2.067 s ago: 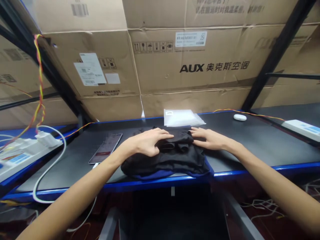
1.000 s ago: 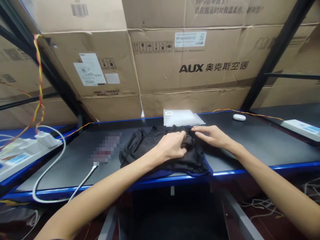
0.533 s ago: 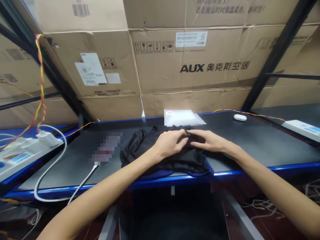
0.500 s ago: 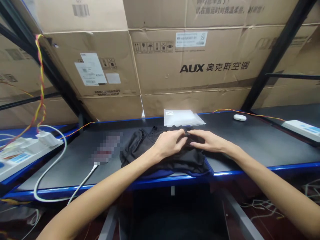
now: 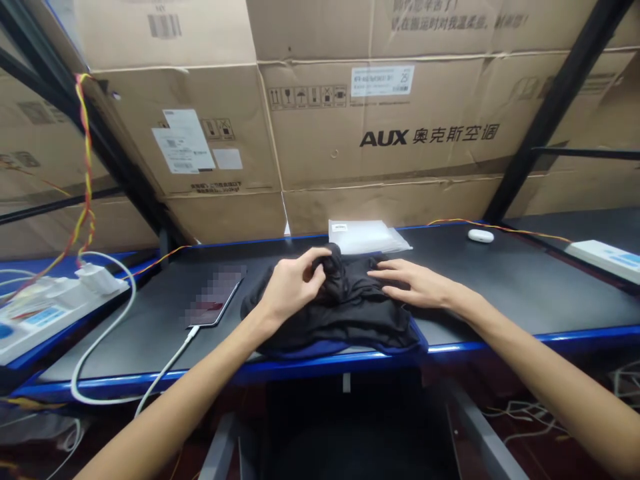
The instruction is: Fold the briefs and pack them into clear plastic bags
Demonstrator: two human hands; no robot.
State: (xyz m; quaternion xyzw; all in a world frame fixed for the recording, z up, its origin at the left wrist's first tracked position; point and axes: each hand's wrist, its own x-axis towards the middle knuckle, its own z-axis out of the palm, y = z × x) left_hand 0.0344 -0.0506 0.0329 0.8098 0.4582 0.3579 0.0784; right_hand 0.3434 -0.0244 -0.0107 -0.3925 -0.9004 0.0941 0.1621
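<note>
Black garment (image 5: 360, 313) lies on bench (image 5: 450, 267); left hand (image 5: 295, 280) pinches a fold, right hand (image 5: 415, 283) rests open on fabric; hands apart.

On the table (image 5: 500, 287) there are a phone (image 5: 216, 300) with a white cable (image 5: 170, 363) and a small white case (image 5: 481, 236), and behind it stands brown cardboard (image 5: 320, 153).

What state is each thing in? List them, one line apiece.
Left hand: pinching cloth
Right hand: open, fingers over cloth
Black cloth: rumpled, bunched
Phone: screen up, cable plugged in
Plastic packet: lying flat
White case: shut
White charger: plugged in
Cardboard: creased
</note>
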